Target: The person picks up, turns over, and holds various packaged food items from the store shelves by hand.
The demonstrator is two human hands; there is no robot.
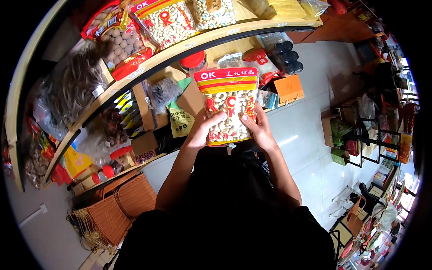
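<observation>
Shelving (180, 50): wood-edged, curved by the lens; its upper goods are cut off.
Woven orange-brown basketwork (101, 216): lower left; exact kind unclear.
Bag of cashews (231, 123): red, yellow and clear; held before the lower shelf, front toward the wearer.
Left hand (201, 129) and right hand (262, 132): one per side, clasping the bag, thumbs across its front; the fingers behind are hidden.
Step, I judge: looking the bag over; moving it calls for even two-sided support.
Red-lidded jar (193, 60): partly masked.
</observation>
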